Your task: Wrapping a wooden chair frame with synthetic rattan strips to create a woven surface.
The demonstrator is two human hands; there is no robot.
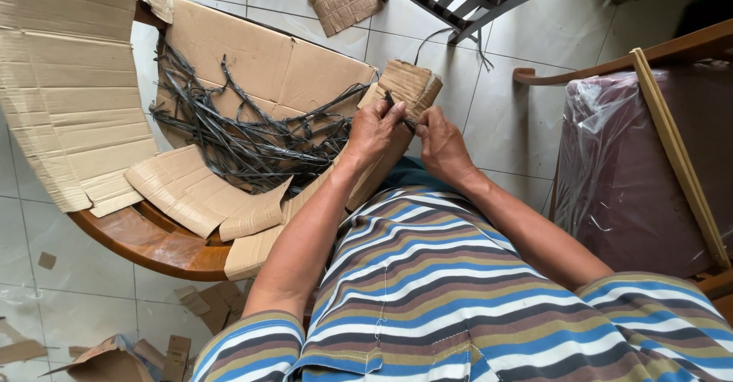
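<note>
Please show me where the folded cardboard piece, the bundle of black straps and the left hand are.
folded cardboard piece (412, 84): head view, upper flap.
bundle of black straps (252, 141): head view, tangled middle.
left hand (374, 130): head view, back of hand.

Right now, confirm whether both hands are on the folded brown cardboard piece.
Yes: the left hand and right hand both grip the folded brown cardboard piece.

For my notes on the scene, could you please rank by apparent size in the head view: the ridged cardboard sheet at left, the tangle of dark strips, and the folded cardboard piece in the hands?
1. Ridged cardboard sheet, largest.
2. Tangle of dark strips.
3. Folded cardboard piece, smallest; hands partly cover it.
</note>
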